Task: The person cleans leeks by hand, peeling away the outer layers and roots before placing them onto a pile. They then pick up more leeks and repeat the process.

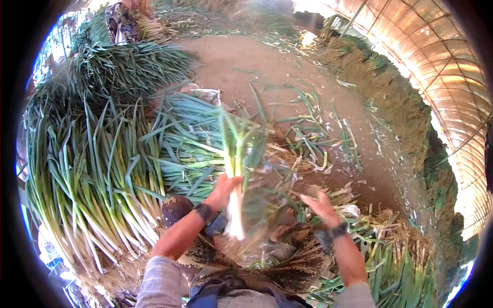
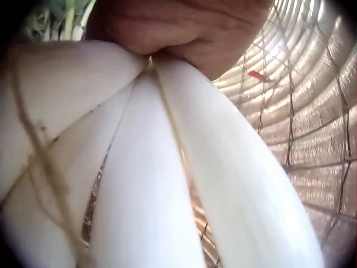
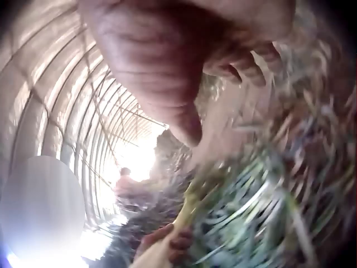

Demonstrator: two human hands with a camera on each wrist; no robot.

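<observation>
The left hand (image 1: 224,191) grips several green onions (image 1: 235,205) around their stalks, white ends down and green tops up. In the left wrist view that hand (image 2: 184,28) closes around thick white stems (image 2: 150,184). The right hand (image 1: 321,206) is raised to the right of the bunch, apart from it, fingers extended and holding nothing. In the right wrist view its thumb and fingers (image 3: 162,61) are spread, and the left hand (image 3: 181,243) shows below around the pale stalks (image 3: 156,255).
Long onions (image 1: 97,174) lie in a thick row at left, with a heap of green tops (image 1: 128,66) behind. Trimmed leaves (image 1: 313,136) litter the dirt floor (image 1: 221,56). More onions (image 1: 400,272) lie at lower right. Another person (image 1: 122,23) is at the upper left.
</observation>
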